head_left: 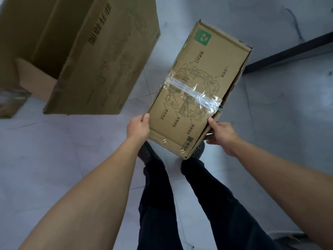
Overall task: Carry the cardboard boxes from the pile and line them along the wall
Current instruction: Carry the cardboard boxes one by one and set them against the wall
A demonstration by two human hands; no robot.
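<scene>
Clamped with left grip [138,127] and right grip [224,136] on the near end of the cardboard box [196,87]; could tip forward and slip, far end unsupported.

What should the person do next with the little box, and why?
Probably carry the small box toward the dark strip, likely the wall's foot, and set it down. The left hand and right hand grip its near end, holding it above the floor.
</scene>
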